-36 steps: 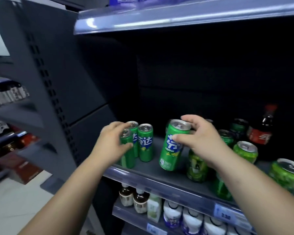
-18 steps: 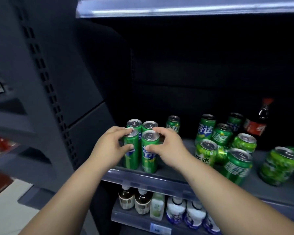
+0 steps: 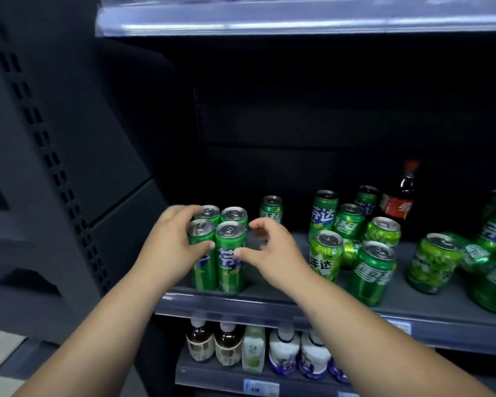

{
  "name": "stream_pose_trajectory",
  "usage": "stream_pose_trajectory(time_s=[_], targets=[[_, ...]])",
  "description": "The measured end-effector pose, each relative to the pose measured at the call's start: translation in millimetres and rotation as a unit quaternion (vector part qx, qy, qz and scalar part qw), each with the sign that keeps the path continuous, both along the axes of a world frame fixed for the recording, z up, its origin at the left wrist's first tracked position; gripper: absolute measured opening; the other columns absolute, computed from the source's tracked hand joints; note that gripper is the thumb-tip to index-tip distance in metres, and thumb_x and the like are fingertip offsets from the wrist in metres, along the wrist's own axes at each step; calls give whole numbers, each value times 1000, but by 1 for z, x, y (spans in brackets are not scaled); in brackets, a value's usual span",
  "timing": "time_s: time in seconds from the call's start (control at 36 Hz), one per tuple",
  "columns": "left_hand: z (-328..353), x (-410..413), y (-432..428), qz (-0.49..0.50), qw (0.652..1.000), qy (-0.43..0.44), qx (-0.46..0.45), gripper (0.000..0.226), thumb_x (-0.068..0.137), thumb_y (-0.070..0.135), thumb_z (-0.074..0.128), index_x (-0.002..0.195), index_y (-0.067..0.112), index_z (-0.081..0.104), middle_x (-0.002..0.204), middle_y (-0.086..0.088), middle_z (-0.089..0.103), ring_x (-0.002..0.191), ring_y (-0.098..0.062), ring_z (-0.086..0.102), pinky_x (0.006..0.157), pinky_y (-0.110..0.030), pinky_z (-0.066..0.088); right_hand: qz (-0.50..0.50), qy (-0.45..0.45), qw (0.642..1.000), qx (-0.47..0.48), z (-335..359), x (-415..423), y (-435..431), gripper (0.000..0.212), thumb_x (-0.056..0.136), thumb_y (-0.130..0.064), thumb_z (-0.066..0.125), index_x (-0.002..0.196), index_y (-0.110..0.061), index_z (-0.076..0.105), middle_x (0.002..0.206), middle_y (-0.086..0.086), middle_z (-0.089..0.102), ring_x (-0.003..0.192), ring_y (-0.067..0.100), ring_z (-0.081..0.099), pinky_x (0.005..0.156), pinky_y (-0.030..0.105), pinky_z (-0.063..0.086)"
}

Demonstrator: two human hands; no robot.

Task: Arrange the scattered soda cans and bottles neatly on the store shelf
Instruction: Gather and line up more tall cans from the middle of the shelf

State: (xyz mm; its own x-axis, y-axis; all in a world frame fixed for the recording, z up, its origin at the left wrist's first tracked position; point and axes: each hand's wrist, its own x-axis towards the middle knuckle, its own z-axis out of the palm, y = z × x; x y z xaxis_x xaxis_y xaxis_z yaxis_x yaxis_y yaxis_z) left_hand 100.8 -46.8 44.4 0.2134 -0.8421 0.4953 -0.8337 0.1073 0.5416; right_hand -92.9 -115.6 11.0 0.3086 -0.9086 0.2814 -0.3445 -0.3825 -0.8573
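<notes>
Several tall green soda cans stand in a tight two-by-two block at the left end of the grey shelf (image 3: 269, 293). My left hand (image 3: 169, 247) is wrapped around the front-left can (image 3: 202, 270). My right hand (image 3: 272, 253) hovers open just right of the front-right can (image 3: 231, 259), thumb close to its side, fingers spread. A lone green can (image 3: 271, 209) stands behind. More green cans (image 3: 352, 245) cluster unevenly to the right, some tilted or lying down. A dark cola bottle (image 3: 400, 196) with a red cap stands at the back.
The shelf's dark side panel (image 3: 69, 167) rises left of the can block. Another shelf edge (image 3: 298, 18) runs overhead. Below, a lower shelf holds brown and white bottles (image 3: 255, 348). More green cans (image 3: 493, 247) crowd the far right.
My right hand carried a green can left, set it at the front right of the block, and has now let go and opened. My left hand stayed on the front-left can.
</notes>
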Motion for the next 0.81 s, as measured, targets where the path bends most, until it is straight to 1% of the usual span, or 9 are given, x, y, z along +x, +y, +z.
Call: stream_pose_trajectory(time_s=[0.11,0.28,0.31,0.42,0.56,0.64,0.69,0.75,0.81], targets=[[21,-28,-1,-33,998,-15,-51,59,71,19,85,125,25,60,122,9,52,104,-2,48,93,-17,34,-24,6,999,-21,8,-29,-1,43,74,-30,85,108,-32,59,117,-8,59,108,7,57,97,34,50],[30,-82,-23,-105,992,-46,-61,54,74,20,82,123,25,60,117,12,52,102,-4,50,89,-9,33,-77,-22,996,-39,21,-85,-6,34,75,-24,84,94,-39,59,111,-7,64,106,6,60,93,36,53],[28,-90,-30,-117,990,-50,-56,54,73,20,83,122,25,61,117,11,53,105,-6,51,91,-10,34,-89,-29,995,-45,23,-96,-7,34,76,-22,84,92,-39,60,110,-6,64,104,7,61,92,36,54],[22,-125,-64,-154,985,-70,-16,53,75,24,81,124,24,59,119,5,56,113,-11,52,97,-19,35,-129,-47,989,-49,32,-143,-14,31,77,-19,84,89,-36,61,106,-5,65,101,7,62,87,29,52],[16,-164,-118,-157,984,-47,74,56,79,33,77,131,29,55,124,2,55,117,-17,53,99,-30,42,-168,-39,984,-53,36,-198,-30,29,77,-18,83,90,-34,62,101,-5,66,98,11,63,85,33,54],[15,-179,-151,-135,983,-52,109,60,79,34,75,135,27,53,128,-5,57,117,-22,55,95,-29,44,-195,-48,979,-45,38,-227,-48,31,75,-15,85,92,-29,63,100,0,69,95,14,65,88,38,54],[14,-186,-171,-122,984,-50,123,65,78,36,75,137,26,51,131,-6,59,117,-23,56,93,-29,46,-210,-38,976,-39,40,-245,-63,33,75,-15,85,96,-24,62,100,-3,68,95,13,65,87,35,54],[12,-193,-188,-113,983,-43,137,70,78,35,75,141,25,47,137,-8,57,122,-25,55,96,-29,46,-221,-30,974,-26,43,-262,-80,37,76,-13,84,102,-22,59,103,-3,65,96,13,63,88,35,53],[12,-199,-201,-109,982,-34,150,75,77,31,76,145,25,44,142,-7,54,127,-25,51,100,-28,43,-235,-14,972,-11,47,-276,-101,46,75,-14,85,110,-21,56,113,2,61,104,18,59,92,38,51]])
